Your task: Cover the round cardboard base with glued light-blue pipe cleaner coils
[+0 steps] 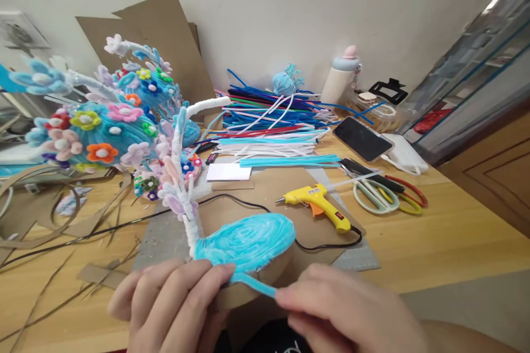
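A round base [252, 237] covered in coiled light-blue pipe cleaner sits tilted at the table's near edge. From its left side rises a white wrapped stem [186, 209] with pink and lilac flowers on it. Over the base's near left edge, my left hand [174, 298] is closed, its fingertips pressing a light-blue pipe cleaner [259, 285] against the rim. My right hand [343, 309] pinches that same strip between thumb and finger, and a short taut length shows between the hands. The left thumb is hidden.
A yellow glue gun [317, 201] lies on cardboard behind the base, its black cord trailing left. Scissors [376, 196] and a phone [363, 138] are to the right. Bundled pipe cleaners [269, 116] lie at the back. Flower-covered blue balls [103, 138] stand left, near cardboard scraps [99, 215].
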A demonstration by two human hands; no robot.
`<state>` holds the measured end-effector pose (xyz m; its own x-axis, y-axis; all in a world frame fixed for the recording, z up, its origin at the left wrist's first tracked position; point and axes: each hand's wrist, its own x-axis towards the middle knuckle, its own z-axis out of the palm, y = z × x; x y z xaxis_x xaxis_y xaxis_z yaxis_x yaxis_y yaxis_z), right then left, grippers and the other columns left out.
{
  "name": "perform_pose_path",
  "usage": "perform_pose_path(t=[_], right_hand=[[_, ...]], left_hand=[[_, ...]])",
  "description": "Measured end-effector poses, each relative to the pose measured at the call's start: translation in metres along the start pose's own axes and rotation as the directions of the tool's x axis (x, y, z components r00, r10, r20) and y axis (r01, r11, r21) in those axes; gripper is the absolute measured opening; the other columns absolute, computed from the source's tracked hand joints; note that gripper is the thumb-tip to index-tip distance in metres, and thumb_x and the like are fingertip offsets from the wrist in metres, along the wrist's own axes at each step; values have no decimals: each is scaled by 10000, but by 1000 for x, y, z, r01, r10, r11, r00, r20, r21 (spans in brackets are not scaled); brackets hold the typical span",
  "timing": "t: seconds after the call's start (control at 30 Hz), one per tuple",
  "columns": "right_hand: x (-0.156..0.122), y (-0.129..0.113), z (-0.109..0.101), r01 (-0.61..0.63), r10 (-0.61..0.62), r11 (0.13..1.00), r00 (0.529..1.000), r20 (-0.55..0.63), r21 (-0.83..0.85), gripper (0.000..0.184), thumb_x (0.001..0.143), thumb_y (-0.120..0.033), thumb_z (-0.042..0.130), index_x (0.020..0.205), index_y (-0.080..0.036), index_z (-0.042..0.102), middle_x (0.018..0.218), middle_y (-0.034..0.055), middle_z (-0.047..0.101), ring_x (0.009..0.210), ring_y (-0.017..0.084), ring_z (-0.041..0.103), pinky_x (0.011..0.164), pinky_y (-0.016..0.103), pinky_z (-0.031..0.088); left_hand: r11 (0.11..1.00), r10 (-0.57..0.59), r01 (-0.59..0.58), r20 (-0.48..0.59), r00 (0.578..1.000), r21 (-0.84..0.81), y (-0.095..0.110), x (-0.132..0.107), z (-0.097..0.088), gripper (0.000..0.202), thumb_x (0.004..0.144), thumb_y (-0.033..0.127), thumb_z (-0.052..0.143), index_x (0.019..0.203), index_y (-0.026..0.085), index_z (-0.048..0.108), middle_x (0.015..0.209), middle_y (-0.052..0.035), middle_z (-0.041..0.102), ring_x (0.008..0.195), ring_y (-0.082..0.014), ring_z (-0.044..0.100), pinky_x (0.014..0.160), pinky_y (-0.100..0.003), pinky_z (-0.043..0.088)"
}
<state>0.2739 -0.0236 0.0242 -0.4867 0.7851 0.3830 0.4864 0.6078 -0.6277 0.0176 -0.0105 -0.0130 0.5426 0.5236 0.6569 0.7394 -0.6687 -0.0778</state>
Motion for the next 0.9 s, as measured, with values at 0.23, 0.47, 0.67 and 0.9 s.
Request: perform_pose_path(t=[0.23, 0.47, 0.67, 0.9], right_hand=[[7, -3, -12, 143, -228, 865, 966, -123, -480, 268, 962, -238, 398, 972, -273, 664, 593, 16, 673, 488, 187, 602, 437, 337, 443], [11, 2, -16, 166, -228, 884, 969, -94, -438, 224, 906, -202, 488, 1046, -246, 658, 690, 43, 714, 547, 206, 630, 455, 346, 440], [15, 10, -20, 145, -166, 972, 981, -99, -185, 250, 809, -44, 547, 961, -210, 658, 728, 33, 699, 595, 159, 621, 496, 279, 476], [10, 22, -9, -236, 243, 967, 967, -73, 97, 97, 838, -195, 618, 757, -232, 581, 631, -34, 619, 501, 117, 555, 430, 219, 437]], left_hand=[[1000, -14, 14, 0, 1000, 3, 10, 3, -2, 231, 843, 144, 593, 1041, 214, 687, 874, -39, 695, 852, -230, 538, 809, -368, 374], [1000, -27, 27, -11, 1000, -9, 12, 3, -2, 240, 836, 127, 586, 1034, 215, 690, 875, -37, 703, 839, -224, 540, 795, -365, 368], [1000, -21, 21, 4, 1000, -15, 10, 2, -2, 243, 827, 130, 586, 1029, 214, 691, 879, -41, 700, 846, -234, 533, 795, -371, 356], [1000, -5, 5, 0, 1000, -3, 6, -3, -1, 248, 811, 130, 598, 1024, 212, 696, 855, -44, 689, 835, -229, 539, 773, -367, 370]])
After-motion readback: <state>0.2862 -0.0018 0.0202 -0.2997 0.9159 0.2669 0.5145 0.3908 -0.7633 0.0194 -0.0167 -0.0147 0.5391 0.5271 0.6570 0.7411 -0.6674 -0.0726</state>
